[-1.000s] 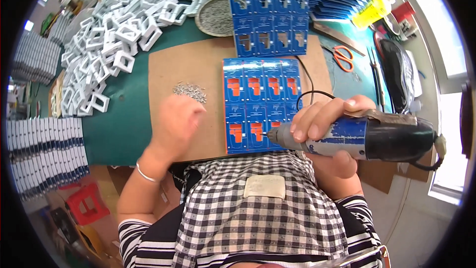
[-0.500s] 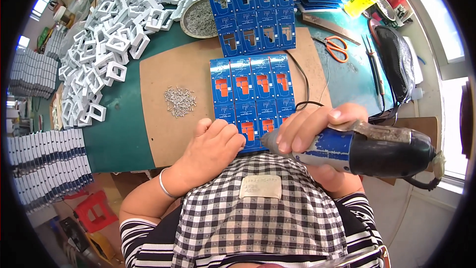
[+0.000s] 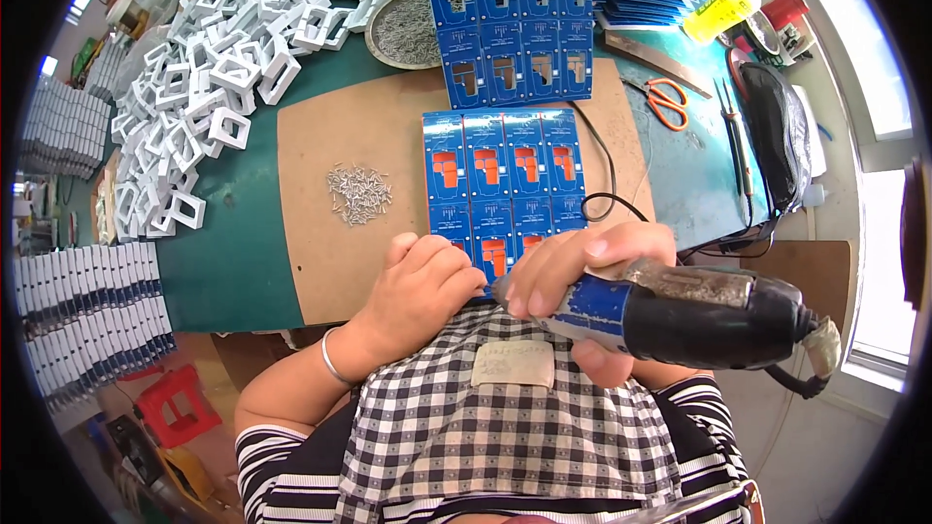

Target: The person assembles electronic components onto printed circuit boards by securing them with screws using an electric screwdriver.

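Observation:
My right hand [image 3: 592,262] is wrapped round a blue, grey and black electric screwdriver [image 3: 621,313], held almost level with its tip pointing left. That tip is at the near edge of a blue circuit board panel [image 3: 490,184], close to my left fingertips. Orange parts show through the panel's cutouts. With fingers curled together, my left hand [image 3: 422,281] rests over the panel's near left corner; whatever its fingertips pinch is hidden. Left of the panel lies a small heap of screws [image 3: 359,195] on a brown board [image 3: 316,150].
Behind the panel stands another blue panel [image 3: 515,24], beside a round dish of screws [image 3: 403,31]. White plastic frames [image 3: 209,87] are piled at the far left. To the right lie orange-handled scissors [image 3: 667,104], a soldering iron [image 3: 736,141] and a black cable [image 3: 612,160].
My right hand has brought the screwdriver left and slightly down, its tip now beside my left fingertips. My left hand has barely moved. The view has shifted a little.

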{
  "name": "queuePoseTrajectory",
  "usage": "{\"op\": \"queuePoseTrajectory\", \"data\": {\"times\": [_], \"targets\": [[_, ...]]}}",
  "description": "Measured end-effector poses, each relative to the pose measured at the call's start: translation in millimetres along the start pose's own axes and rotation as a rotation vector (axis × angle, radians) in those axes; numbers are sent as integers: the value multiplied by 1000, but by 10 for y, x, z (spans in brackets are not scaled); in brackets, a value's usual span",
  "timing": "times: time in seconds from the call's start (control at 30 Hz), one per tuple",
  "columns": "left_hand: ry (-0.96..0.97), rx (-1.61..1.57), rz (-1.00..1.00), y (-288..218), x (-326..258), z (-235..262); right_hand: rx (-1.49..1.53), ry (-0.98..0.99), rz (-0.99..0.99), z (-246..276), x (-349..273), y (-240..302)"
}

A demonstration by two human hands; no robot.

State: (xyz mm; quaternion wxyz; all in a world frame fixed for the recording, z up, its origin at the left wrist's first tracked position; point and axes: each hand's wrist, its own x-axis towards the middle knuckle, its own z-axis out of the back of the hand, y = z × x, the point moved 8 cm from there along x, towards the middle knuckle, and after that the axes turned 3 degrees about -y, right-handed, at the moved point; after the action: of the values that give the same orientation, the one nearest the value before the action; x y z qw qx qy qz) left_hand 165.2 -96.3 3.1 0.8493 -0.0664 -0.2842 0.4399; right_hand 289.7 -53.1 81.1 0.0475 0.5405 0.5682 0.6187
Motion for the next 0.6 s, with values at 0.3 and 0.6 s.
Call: {"op": "queuePoseTrajectory", "data": {"times": [0.3, 0.6], "targets": [[-47, -22, -9, 22, -17, 12, 42, -3, 10, -77, 43, -9], [-82, -103, 12, 72, -68, 52, 7, 119, 53, -237, 73, -61]]}}
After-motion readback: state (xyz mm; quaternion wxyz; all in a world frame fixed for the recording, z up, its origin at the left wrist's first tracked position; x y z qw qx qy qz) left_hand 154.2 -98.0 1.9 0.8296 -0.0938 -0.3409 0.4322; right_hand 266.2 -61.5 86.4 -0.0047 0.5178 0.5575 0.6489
